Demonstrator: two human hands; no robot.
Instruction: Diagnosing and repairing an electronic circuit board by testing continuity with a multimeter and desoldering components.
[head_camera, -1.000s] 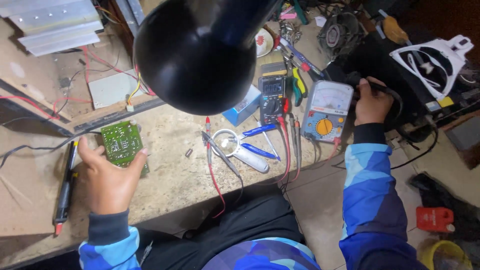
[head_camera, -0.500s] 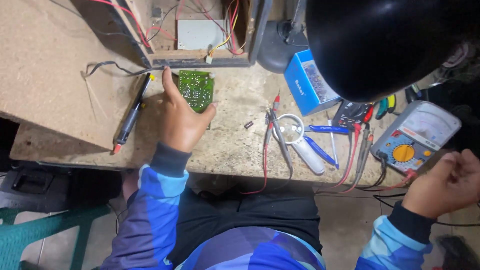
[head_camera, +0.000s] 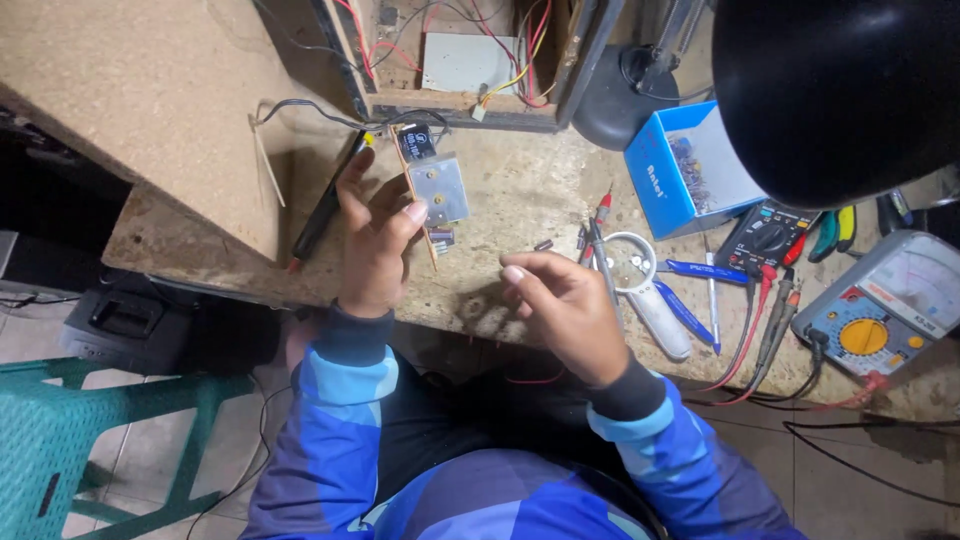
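My left hand (head_camera: 372, 240) holds a small circuit board (head_camera: 430, 190) tilted on edge above the worn workbench (head_camera: 200, 120), showing a metal heat sink and a black part. My right hand (head_camera: 565, 305) hovers to the right of it, fingers loosely curled, empty, just over the bench's front edge. A red probe (head_camera: 600, 215) and a magnifying glass (head_camera: 640, 275) lie right behind my right hand.
A black lamp shade (head_camera: 840, 90) hangs at the top right. Below it sit a blue box of parts (head_camera: 665, 180), a black multimeter (head_camera: 768, 240) and a grey analog meter (head_camera: 880, 320). A black pen-like tool (head_camera: 325, 205) lies left of the board. A green stool (head_camera: 90, 440) stands at the lower left.
My left hand lifted the board off the bench and turned it on edge. My right hand came in from the meter to the middle. The view shifted left.
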